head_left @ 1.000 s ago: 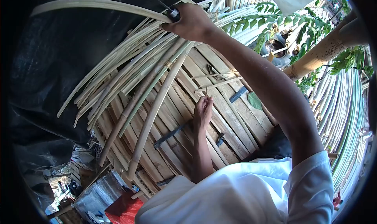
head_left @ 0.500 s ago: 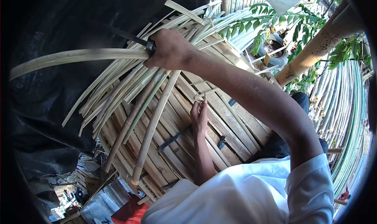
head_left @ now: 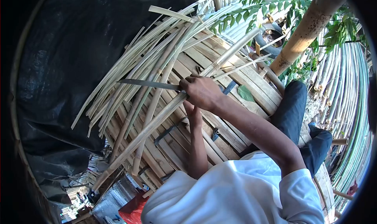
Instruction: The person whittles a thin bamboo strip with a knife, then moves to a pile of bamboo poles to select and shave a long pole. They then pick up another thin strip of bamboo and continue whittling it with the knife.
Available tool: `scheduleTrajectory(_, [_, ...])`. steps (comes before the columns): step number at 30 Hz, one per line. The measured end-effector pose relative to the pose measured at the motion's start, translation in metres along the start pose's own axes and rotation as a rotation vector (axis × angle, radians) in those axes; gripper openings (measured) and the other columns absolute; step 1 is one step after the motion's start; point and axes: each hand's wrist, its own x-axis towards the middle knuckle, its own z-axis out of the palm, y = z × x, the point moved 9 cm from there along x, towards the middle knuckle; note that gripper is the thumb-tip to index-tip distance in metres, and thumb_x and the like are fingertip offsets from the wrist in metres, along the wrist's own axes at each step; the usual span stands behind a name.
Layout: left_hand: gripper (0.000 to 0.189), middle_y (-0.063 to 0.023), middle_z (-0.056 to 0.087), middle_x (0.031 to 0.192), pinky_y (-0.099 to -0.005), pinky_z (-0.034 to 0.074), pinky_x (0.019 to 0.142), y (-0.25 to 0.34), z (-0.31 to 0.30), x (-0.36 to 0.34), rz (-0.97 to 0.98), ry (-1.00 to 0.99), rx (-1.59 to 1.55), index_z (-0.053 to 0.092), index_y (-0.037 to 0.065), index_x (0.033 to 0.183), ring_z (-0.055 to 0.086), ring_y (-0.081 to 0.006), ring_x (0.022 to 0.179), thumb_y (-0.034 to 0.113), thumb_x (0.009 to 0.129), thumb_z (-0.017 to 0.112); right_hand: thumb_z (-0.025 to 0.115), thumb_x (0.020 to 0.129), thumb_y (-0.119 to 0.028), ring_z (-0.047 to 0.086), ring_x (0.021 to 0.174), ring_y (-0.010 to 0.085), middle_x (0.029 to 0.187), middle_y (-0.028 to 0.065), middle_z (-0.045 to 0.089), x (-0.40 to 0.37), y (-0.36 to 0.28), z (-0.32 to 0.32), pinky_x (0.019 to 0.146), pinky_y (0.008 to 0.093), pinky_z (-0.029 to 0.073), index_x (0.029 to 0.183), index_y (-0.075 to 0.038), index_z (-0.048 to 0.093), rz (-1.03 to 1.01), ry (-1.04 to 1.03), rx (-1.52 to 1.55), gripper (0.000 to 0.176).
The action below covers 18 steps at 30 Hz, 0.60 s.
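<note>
My right hand [head_left: 201,91] is closed round the handle of a long dark knife [head_left: 149,84], whose blade points left. A long split bamboo piece [head_left: 137,139] runs diagonally beneath this hand, from lower left to upper right. Just below, my left hand [head_left: 192,111] is raised against the bamboo piece; its fingers are largely hidden by the piece and my right hand. Behind the blade, a heap of thin pale bamboo strips [head_left: 118,86] lies across the slatted bamboo platform [head_left: 167,149].
Black sheeting [head_left: 70,67] hangs at the left. A thick bamboo post [head_left: 302,35] leans at upper right, near leafy branches and a tyre [head_left: 271,47]. Long bamboo poles [head_left: 345,98] lie at the right. A red object [head_left: 133,208] and a metal sheet are at the lower left.
My right hand has come down and right with the knife and bamboo piece, close to my left hand. The bamboo piece now slants across the platform. The view has shifted slightly.
</note>
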Motion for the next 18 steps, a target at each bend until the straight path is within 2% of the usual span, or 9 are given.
scheduleTrajectory(2, [0.064,-0.0169,0.038,0.138,-0.0397,0.033,0.105,-0.014,0.025,-0.005,0.101,-0.136,0.128,0.032,0.001,0.138,0.04,-0.0243,0.128,0.033,0.09,0.061,0.056,0.08,-0.012,0.063,0.087,0.0285,0.083,0.0101,0.062,-0.012,0.003,0.002,0.067,0.0386,0.055,0.095,-0.004,0.057,-0.014,-0.032,-0.053,0.017])
scheduleTrajectory(7, [0.057,-0.0198,0.051,0.126,-0.0395,0.042,0.097,0.015,0.049,-0.035,0.213,-0.185,0.117,0.037,0.001,0.134,0.052,-0.027,0.116,0.031,0.091,0.06,0.054,0.083,-0.015,0.063,0.09,0.0251,0.083,0.0086,0.062,-0.037,0.016,-0.007,0.065,0.0375,0.056,0.1,-0.006,0.056,0.059,-0.127,-0.146,0.019])
scheduleTrajectory(9, [0.045,-0.0198,0.061,0.109,-0.0393,0.05,0.086,0.013,0.059,-0.074,-0.313,-0.468,0.721,0.048,0.002,0.125,0.062,-0.0306,0.1,0.027,0.09,0.061,0.054,0.084,-0.015,0.063,0.09,0.025,0.083,0.0089,0.062,-0.044,0.027,-0.015,0.065,0.0374,0.056,0.1,-0.006,0.056,0.072,-0.163,-0.145,0.018])
scheduleTrajectory(11, [0.03,-0.0184,0.065,0.098,-0.0372,0.051,0.08,0.056,0.077,-0.114,-0.033,-0.689,0.722,0.06,0.0,0.109,0.064,-0.0287,0.091,0.015,0.084,0.067,0.053,0.085,-0.015,0.064,0.084,0.0268,0.083,0.0094,0.062,-0.055,0.033,-0.027,0.063,0.0386,0.056,0.101,-0.005,0.055,0.055,-0.161,-0.164,0.019])
scheduleTrajectory(12, [0.028,-0.017,0.065,0.098,-0.0369,0.051,0.079,0.089,0.076,-0.124,0.154,-0.653,0.7,0.061,0.001,0.106,0.064,-0.0281,0.091,0.01,0.08,0.069,0.053,0.085,-0.016,0.065,0.081,0.0277,0.083,0.0096,0.062,-0.06,0.038,-0.035,0.063,0.0392,0.055,0.102,-0.005,0.055,0.047,-0.157,-0.179,0.019])
scheduleTrajectory(13, [0.028,-0.0155,0.065,0.099,-0.0367,0.051,0.078,0.123,0.074,-0.132,0.339,-0.611,0.675,0.062,0.002,0.103,0.064,-0.0275,0.092,0.004,0.076,0.071,0.052,0.086,-0.015,0.065,0.072,0.0293,0.08,0.0109,0.063,-0.066,0.043,-0.034,0.057,0.041,0.053,0.104,-0.006,0.054,-0.047,-0.024,-0.193,0.02])
scheduleTrajectory(14, [0.035,-0.0134,0.064,0.099,-0.0385,0.05,0.08,0.152,0.062,-0.132,0.488,-0.435,0.753,0.061,0.003,0.105,0.062,-0.0288,0.094,0.002,0.072,0.073,0.052,0.086,-0.015,0.065,0.072,0.0293,0.08,0.0109,0.063,-0.07,0.044,-0.043,0.057,0.041,0.053,0.104,-0.006,0.054,-0.048,-0.022,-0.19,0.02])
scheduleTrajectory(16, [0.045,-0.0106,0.058,0.109,-0.0487,0.04,0.092,0.175,0.042,-0.12,0.483,-0.255,1.097,0.059,0.007,0.11,0.055,-0.0338,0.1,0.014,0.07,0.078,0.052,0.086,-0.015,0.066,0.07,0.0323,0.069,0.0128,0.063,-0.081,0.044,-0.063,0.056,0.0435,0.052,0.103,-0.006,0.053,0.047,-0.152,-0.132,0.019])
scheduleTrajectory(18, [0.046,-0.012,0.056,0.113,-0.051,0.035,0.096,0.177,0.022,-0.107,0.38,-0.175,1.235,0.056,0.008,0.114,0.052,-0.0335,0.106,0.021,0.074,0.076,0.053,0.087,-0.015,0.066,0.068,0.0326,0.068,0.0128,0.062,-0.089,0.045,-0.075,0.056,0.0437,0.052,0.104,-0.007,0.053,0.05,-0.174,-0.115,0.02])
